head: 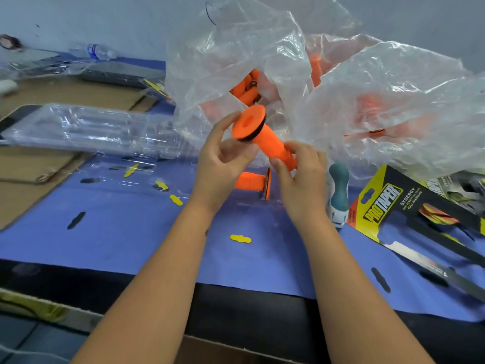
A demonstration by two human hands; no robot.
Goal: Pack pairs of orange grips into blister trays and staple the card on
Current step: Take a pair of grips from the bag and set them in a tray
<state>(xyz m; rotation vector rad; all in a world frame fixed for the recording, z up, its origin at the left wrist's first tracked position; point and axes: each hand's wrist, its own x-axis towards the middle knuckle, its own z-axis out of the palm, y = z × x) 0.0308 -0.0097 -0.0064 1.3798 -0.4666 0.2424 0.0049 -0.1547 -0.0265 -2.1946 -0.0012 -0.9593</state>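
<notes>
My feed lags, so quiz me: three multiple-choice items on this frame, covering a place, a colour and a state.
1. Where is the second orange grip?
A. on the blue mat, behind the hands
B. on the cardboard
C. on the printed card

2. What colour is the stapler?
A. red
B. teal and white
C. yellow

3. How is the held grip held?
A. by the left hand only
B. by both hands
C. lying loose

Key: 1 A, it lies on the blue mat. 2 B, teal body, white base. 3 B, the left hand is at its flange, the right hand at its other end.
</notes>
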